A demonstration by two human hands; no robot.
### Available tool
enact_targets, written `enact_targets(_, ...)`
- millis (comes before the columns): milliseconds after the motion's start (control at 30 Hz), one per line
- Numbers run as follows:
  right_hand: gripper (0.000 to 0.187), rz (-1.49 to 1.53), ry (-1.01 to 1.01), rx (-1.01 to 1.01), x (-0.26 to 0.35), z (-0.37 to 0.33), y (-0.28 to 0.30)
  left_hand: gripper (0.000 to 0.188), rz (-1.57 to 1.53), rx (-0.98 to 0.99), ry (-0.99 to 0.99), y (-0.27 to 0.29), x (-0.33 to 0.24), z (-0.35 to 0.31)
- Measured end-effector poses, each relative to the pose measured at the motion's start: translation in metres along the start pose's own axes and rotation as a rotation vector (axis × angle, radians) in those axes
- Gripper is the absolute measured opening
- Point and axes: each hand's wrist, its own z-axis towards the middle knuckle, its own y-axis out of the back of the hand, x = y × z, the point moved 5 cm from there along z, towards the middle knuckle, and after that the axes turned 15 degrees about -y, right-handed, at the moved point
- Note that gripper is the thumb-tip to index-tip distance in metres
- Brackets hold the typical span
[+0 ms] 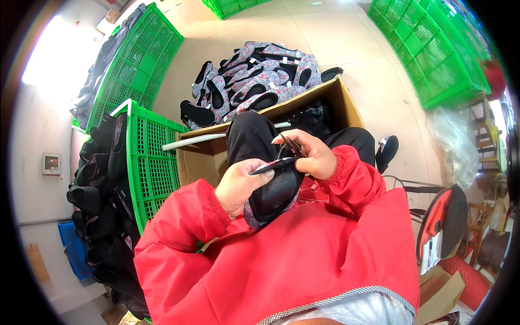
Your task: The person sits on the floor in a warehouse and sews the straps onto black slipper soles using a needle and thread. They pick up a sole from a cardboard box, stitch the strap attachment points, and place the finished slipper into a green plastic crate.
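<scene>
A slipper [275, 194] with a black sole and a floral-patterned side rests in my lap, its sole turned up. My left hand [242, 183] is closed on its edge, thumb pressed on the dark trim. At the slipper's other side my right hand [313, 155] grips a small pair of dark scissors [291, 144], the blades close to the trim. Whether the blades touch the slipper I cannot tell. Some of the right fingers hide behind the tool and the slipper.
Before my knees stands an open cardboard box [348, 103] with dark items inside and a pale rod [197, 142] across it. Beyond lies a heap of floral slippers [254, 81]. Green crates [157, 168] with dark slippers flank my left; another green crate [428, 54] stands far right.
</scene>
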Motion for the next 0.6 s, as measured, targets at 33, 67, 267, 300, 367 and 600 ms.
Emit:
enact_targets(33,0.064,0.060,-0.026,0.022,-0.004,0.005,0.000,0.021,-0.114,0.010,0.032,-0.001,0.005,-0.001)
enact_targets(67,0.065,0.121,-0.052,0.043,-0.008,0.011,-0.002,0.024,-0.227,0.020,0.065,-0.003,0.010,-0.002)
enact_targets(267,0.061,0.364,0.063,0.126,-0.028,0.024,-0.005,0.036,-0.661,0.099,0.013,-0.022,0.011,-0.012)
enact_targets(300,0.060,0.345,0.029,0.097,-0.033,0.028,-0.002,0.039,-0.724,0.087,0.008,-0.025,0.011,-0.011)
enact_targets(367,0.059,0.311,-0.047,0.043,-0.040,0.033,-0.003,0.040,-0.748,0.080,0.012,-0.025,0.017,-0.008)
enact_targets(600,0.032,0.046,0.130,-0.078,-0.068,0.046,-0.003,0.047,-0.751,0.224,-0.220,-0.021,0.038,0.018)
